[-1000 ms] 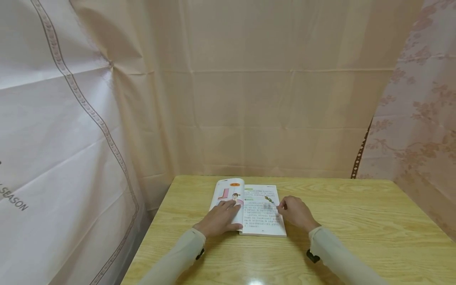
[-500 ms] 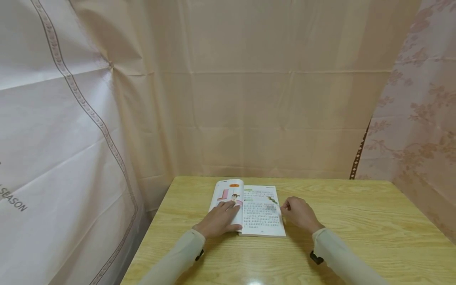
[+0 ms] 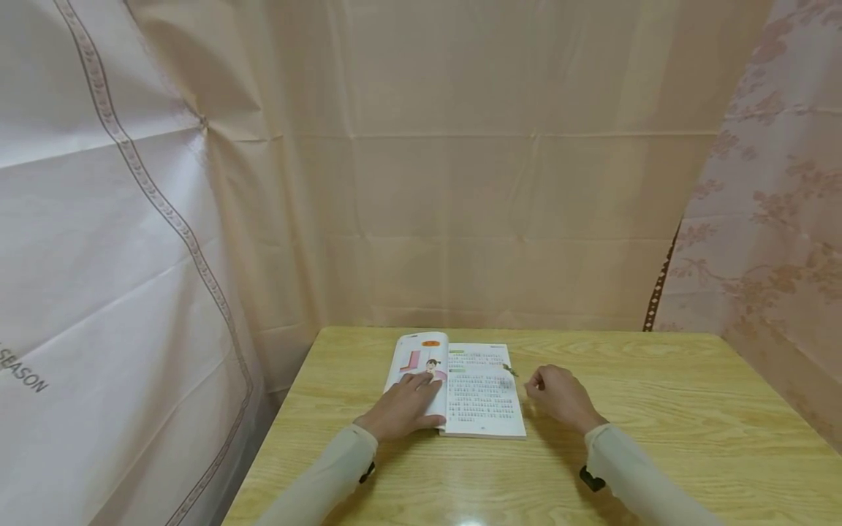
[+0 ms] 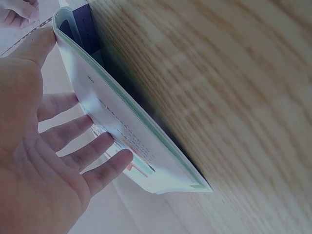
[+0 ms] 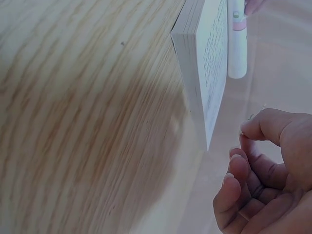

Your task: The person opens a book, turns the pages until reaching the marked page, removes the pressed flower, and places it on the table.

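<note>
An open book (image 3: pixel 485 405) lies on the table, its left page curling up beside the spine. My left hand (image 3: pixel 408 403) rests on that illustrated left page, fingers spread and nearly straight, thumb by the spine. In the left wrist view the fingers (image 4: pixel 105 168) lie along the page. My right hand (image 3: pixel 558 394) is just off the book's right edge, pinching the near end of a slim green sprig-like thing (image 3: pixel 510 370) between thumb and index finger. Its far end reaches over the printed right page. Only a speck of green shows past the thumb in the right wrist view; its exact kind is unclear.
The wooden table (image 3: pixel 658 409) extends on both sides of the book. Behind it hangs a beige curtain (image 3: pixel 493 219), with a pale sheet (image 3: pixel 131 292) on the left and a floral one (image 3: pixel 776 219) on the right.
My right hand has drawn back to the right, pulling the green sprig-like thing across the right page to its edge. The left hand keeps its place on the left page.
</note>
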Available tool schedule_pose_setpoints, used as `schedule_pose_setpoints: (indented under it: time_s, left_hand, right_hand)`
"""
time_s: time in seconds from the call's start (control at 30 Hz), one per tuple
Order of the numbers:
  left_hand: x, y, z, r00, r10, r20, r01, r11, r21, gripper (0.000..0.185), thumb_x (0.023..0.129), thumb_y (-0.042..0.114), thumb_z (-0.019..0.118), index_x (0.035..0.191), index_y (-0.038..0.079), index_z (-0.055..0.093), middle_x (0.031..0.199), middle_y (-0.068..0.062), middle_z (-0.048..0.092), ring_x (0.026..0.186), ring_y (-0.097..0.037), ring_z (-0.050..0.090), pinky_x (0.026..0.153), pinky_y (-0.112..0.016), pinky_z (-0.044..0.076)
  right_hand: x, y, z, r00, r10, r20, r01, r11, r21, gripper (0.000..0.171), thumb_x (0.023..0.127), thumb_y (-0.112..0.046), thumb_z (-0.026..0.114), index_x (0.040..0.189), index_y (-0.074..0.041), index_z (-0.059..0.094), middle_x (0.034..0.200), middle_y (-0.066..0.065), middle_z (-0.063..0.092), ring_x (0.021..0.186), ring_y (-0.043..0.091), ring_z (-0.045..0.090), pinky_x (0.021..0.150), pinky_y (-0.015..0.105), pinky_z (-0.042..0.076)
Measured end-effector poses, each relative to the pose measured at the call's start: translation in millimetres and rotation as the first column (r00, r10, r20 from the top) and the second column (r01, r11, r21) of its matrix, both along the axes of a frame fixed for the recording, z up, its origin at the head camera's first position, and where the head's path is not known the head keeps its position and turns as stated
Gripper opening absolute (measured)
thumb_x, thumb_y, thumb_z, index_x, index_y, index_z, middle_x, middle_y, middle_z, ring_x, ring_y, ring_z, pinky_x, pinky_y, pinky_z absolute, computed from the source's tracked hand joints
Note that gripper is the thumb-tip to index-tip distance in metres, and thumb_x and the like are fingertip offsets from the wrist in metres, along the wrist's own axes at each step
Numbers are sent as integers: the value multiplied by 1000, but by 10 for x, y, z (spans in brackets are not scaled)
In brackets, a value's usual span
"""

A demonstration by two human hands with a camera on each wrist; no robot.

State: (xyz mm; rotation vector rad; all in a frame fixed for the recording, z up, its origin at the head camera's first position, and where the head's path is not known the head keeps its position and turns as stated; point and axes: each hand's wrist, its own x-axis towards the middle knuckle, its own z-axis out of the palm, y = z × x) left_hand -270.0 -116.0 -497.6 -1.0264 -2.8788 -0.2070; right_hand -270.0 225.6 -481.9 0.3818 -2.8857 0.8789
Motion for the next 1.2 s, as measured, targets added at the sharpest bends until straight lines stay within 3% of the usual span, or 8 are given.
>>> schedule_pose_setpoints:
  time_s: [0.27, 1.2]
  left_hand:
    - [3, -2, -8, 1000, -4, -5, 4, 1000, 1, 74, 99, 60, 54, 154, 10, 47, 155, -14, 46, 139, -33, 45, 109, -52, 43]
    - [-2, -3, 13, 1000, -25, -12, 25, 1000, 1, 74, 99, 58, 56, 154, 9, 47, 153, -15, 48, 136, -36, 48, 106, -53, 45]
  right_hand:
    - [38, 89, -12, 1000, -16, 10, 16, 1000, 6, 7, 95, -11, 67, 92, -5, 69, 87, 3, 64, 67, 16, 51, 63, 34, 46]
    - [90, 357, -78, 997, -55, 49, 53, 998, 30, 10, 96, -12, 67, 91, -4, 68, 84, 3, 63, 62, 16, 49, 57, 33, 43]
